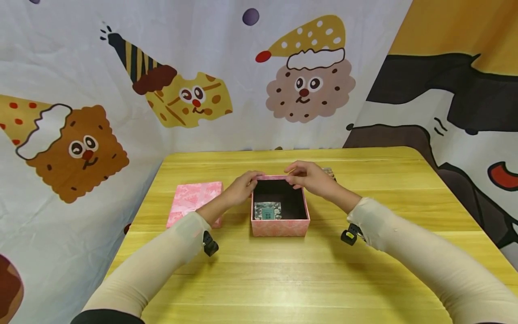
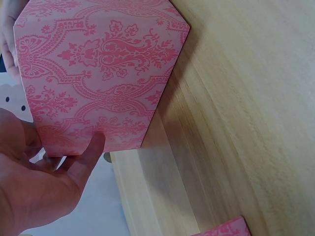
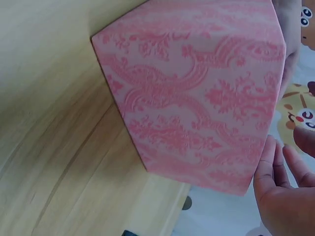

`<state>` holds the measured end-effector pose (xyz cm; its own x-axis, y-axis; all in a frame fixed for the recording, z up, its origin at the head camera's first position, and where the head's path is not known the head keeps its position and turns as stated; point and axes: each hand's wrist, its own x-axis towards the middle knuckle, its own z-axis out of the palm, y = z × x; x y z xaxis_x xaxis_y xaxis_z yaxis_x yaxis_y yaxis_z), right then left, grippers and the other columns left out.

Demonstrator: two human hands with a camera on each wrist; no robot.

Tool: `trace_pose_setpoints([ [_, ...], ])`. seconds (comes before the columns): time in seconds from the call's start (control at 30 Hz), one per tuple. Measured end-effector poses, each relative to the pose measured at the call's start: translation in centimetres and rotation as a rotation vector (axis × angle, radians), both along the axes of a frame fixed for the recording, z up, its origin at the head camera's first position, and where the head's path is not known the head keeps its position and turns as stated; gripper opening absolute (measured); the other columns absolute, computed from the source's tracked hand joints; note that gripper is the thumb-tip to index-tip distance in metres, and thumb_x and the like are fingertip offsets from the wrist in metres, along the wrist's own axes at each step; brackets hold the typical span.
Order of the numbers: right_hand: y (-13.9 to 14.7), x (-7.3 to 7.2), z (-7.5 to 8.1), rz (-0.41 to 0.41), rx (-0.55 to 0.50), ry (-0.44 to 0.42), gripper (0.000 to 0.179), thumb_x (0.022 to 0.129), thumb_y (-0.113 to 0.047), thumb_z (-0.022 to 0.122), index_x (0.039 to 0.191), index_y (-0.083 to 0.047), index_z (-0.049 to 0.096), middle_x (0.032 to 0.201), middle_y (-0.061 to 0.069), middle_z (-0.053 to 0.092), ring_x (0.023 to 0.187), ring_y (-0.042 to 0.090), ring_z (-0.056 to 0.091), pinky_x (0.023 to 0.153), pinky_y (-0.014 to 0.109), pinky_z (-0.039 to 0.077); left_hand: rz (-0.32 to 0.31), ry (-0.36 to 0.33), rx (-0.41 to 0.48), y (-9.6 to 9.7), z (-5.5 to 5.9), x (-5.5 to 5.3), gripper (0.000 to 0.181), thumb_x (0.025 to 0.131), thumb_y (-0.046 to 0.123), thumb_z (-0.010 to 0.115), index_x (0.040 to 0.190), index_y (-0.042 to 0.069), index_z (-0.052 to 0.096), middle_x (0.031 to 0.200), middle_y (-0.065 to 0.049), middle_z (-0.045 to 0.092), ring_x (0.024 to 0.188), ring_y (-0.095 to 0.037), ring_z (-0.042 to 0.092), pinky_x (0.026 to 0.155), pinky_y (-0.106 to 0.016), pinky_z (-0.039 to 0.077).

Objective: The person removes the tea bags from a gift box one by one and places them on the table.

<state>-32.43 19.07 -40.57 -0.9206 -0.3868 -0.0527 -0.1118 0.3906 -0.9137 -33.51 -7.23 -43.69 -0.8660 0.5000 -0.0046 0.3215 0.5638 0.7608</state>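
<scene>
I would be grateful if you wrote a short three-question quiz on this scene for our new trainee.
1. Seen from the head camera, where inside the open pink box is the small patterned item?
A) Far right corner
B) Near left corner
C) Near right corner

2. Which of the person's hands is nearer the pink lid?

3. True or false: the lid is fitted on the box.

Key:
1. B
2. The left hand.
3. False; the lid lies on the table, to the left of the box.
</scene>
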Motion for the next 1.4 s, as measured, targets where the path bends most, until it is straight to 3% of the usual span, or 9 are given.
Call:
trace_pose_setpoints([
  [0.27, -1.3, 0.4, -0.1, 0.044, -0.008, -0.014, 0.032, 0.102, -0.010, 0.065, 0.131, 0.004, 0.062, 0.121, 0.024, 0.066, 0.104, 0.029, 0.068, 0.091, 0.049, 0.058, -0.012, -0.038, 0.049, 0.0, -0.1, -0.1, 0.038, 0.112, 0.009, 0.041, 0.148, 0.002, 0.050, 0.139, -0.028, 0.052, 0.121, -0.044, 0.056, 0.094, -0.046, 0.053],
  [0.47, -2.2, 0.6, 0.1, 0.081, -0.016, -0.036, 0.034, 0.103, -0.011, 0.064, 0.133, 0.005, 0.060, 0.126, 0.027, 0.063, 0.111, 0.037, 0.066, 0.093, 0.049, 0.057, -0.009, -0.059, 0.064, 0.1, 0.0, 0.0, 0.038, 0.112, 0.007, 0.040, 0.148, 0.002, 0.050, 0.140, -0.026, 0.052, 0.120, -0.045, 0.058, 0.090, -0.044, 0.056],
  [0.9, -3.9, 0.7, -0.5, 0.124, -0.014, -0.039, 0.027, 0.102, -0.009, 0.065, 0.127, 0.003, 0.063, 0.119, 0.022, 0.066, 0.110, 0.035, 0.065, 0.091, 0.048, 0.058, -0.039, -0.009, 0.022, 0.0, -0.1, -0.3, 0.039, 0.112, 0.008, 0.038, 0.148, 0.004, 0.051, 0.140, -0.026, 0.052, 0.084, -0.028, 0.057, 0.073, -0.033, 0.049],
  [1.03, -4.3, 0.5, -0.8, 0.122, 0.012, -0.034, 0.026, 0.102, -0.010, 0.066, 0.125, 0.002, 0.065, 0.117, 0.019, 0.066, 0.106, 0.029, 0.066, 0.092, 0.051, 0.057, -0.043, -0.001, 0.024, -0.1, -0.2, -0.3, 0.038, 0.112, 0.008, 0.039, 0.148, 0.004, 0.051, 0.140, -0.024, 0.053, 0.096, -0.032, 0.058, 0.078, -0.034, 0.050],
  [1.27, -5.1, 0.5, -1.2, 0.118, 0.031, -0.029, 0.024, 0.101, -0.009, 0.067, 0.123, 0.001, 0.066, 0.113, 0.017, 0.067, 0.106, 0.033, 0.066, 0.088, 0.046, 0.059, -0.025, -0.039, 0.019, 0.0, 0.0, -0.2, 0.040, 0.112, 0.007, 0.038, 0.151, 0.004, 0.048, 0.142, -0.024, 0.052, 0.096, -0.035, 0.060, 0.076, -0.034, 0.051],
  [1.4, -5.7, 0.3, -2.0, 0.132, 0.044, 0.006, 0.025, 0.100, -0.008, 0.068, 0.122, 0.004, 0.066, 0.109, 0.016, 0.069, 0.098, 0.027, 0.067, 0.085, 0.048, 0.059, -0.014, -0.059, 0.022, 0.0, 0.0, -0.2, 0.041, 0.112, 0.009, 0.038, 0.152, 0.005, 0.047, 0.144, -0.022, 0.050, 0.110, -0.042, 0.060, 0.079, -0.037, 0.053],
])
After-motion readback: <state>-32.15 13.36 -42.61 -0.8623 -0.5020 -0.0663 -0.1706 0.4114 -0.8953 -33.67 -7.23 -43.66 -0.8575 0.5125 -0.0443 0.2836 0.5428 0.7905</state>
